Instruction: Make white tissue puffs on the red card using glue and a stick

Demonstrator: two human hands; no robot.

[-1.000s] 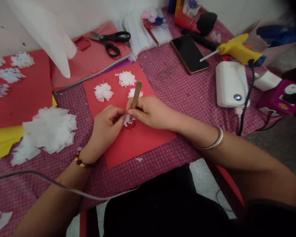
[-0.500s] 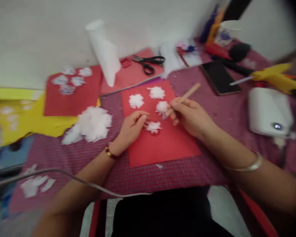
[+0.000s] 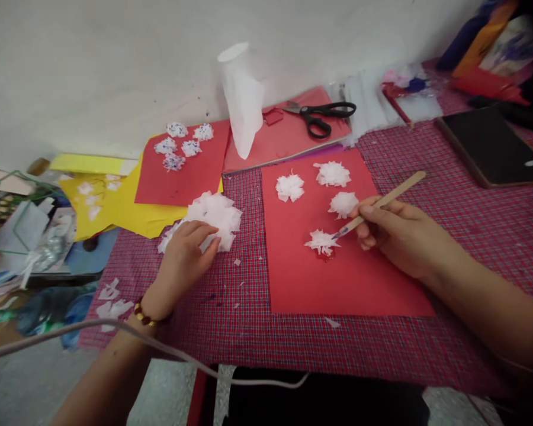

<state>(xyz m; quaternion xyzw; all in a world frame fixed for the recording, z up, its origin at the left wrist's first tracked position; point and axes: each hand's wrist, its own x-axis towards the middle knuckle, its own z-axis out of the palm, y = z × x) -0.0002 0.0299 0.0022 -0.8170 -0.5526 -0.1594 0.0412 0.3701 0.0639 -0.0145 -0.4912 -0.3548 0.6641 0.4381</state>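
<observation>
My right hand (image 3: 384, 228) grips a thin wooden stick (image 3: 402, 188) with a dark-stained tip. The tip is at the edge of a white ruffled paper flower (image 3: 321, 241) on a red sheet (image 3: 337, 290). A shiny wet-looking patch (image 3: 325, 255) shows just below that flower. Several similar flowers sit higher on the sheet, one paper flower (image 3: 343, 204) beside my right fingers. My left hand (image 3: 189, 254) is over a pile of white paper pieces (image 3: 220, 213), thumb and fingers apart, with nothing visible between them.
Another red sheet (image 3: 155, 186) bears several blue-speckled flowers. Behind are a white paper roll (image 3: 240, 89), black-handled scissors (image 3: 317, 118) and a dark phone-like slab (image 3: 488, 145). A pale cable (image 3: 182, 353) crosses the front near my left forearm. Paper scraps (image 3: 113, 307) lie at the left.
My left hand has moved from the flower on the red sheet leftward to the paper pile. My right hand still holds the stick near the flowers. The view has shifted left.
</observation>
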